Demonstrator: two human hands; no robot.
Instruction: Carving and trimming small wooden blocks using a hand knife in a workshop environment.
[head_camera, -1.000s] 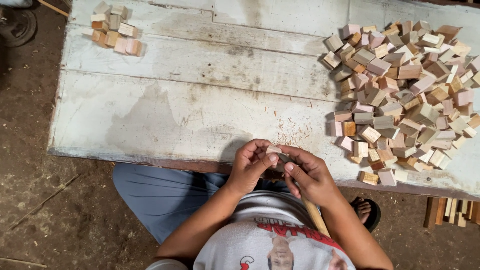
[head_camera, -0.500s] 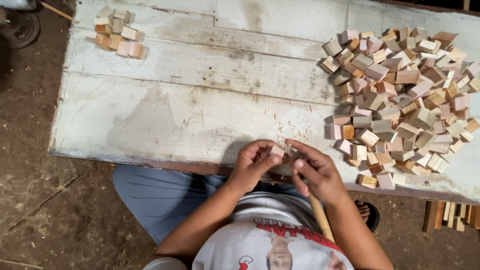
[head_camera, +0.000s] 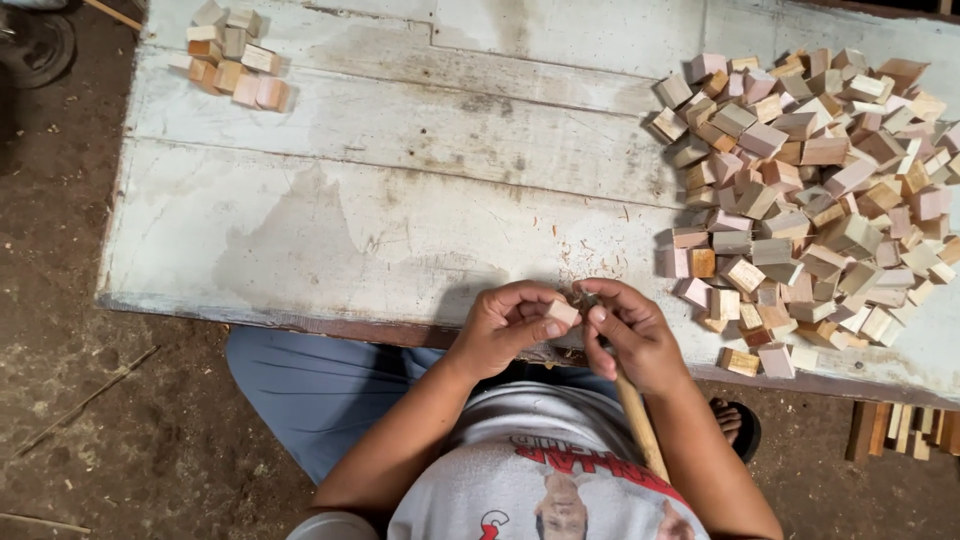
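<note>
The left hand (head_camera: 505, 325) pinches 1 small wooden block (head_camera: 562, 313). The right hand (head_camera: 630, 335) grips a wooden-handled tool (head_camera: 638, 420) against it, near the worn white table's (head_camera: 400, 200) edge.

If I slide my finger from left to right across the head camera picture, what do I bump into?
Small stack of pale wooden blocks at the table's far left corner → left hand pinching a small wooden block → right hand gripping a wooden-handled tool → big heap of pinkish and tan wooden blocks.
</note>
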